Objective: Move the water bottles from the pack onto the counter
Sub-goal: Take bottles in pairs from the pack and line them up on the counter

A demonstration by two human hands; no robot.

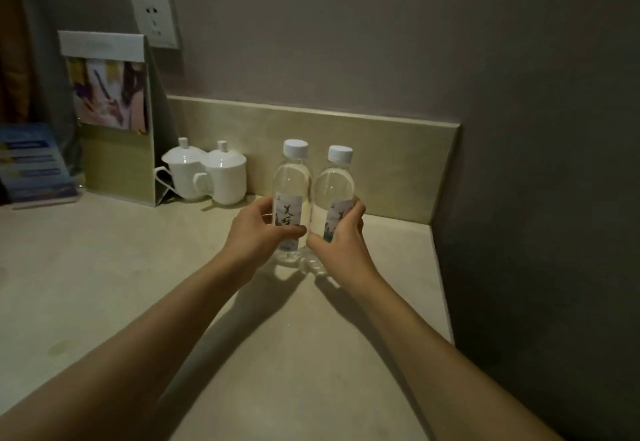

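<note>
Two clear water bottles with white caps and printed labels stand upright side by side on the pale counter (104, 284), close to the backsplash. My left hand (258, 232) is wrapped around the left bottle (292, 184) at its label. My right hand (341, 236) grips the right bottle (334, 187) the same way. The bottles almost touch each other. Their bases rest on or just above the counter; I cannot tell which. No pack is in view.
Two white lidded cups (207, 174) stand left of the bottles. A standing paper bag (114, 115) and a blue leaflet holder (34, 163) sit at the far left. A wall (554, 198) bounds the counter on the right; a socket (156, 21) is above.
</note>
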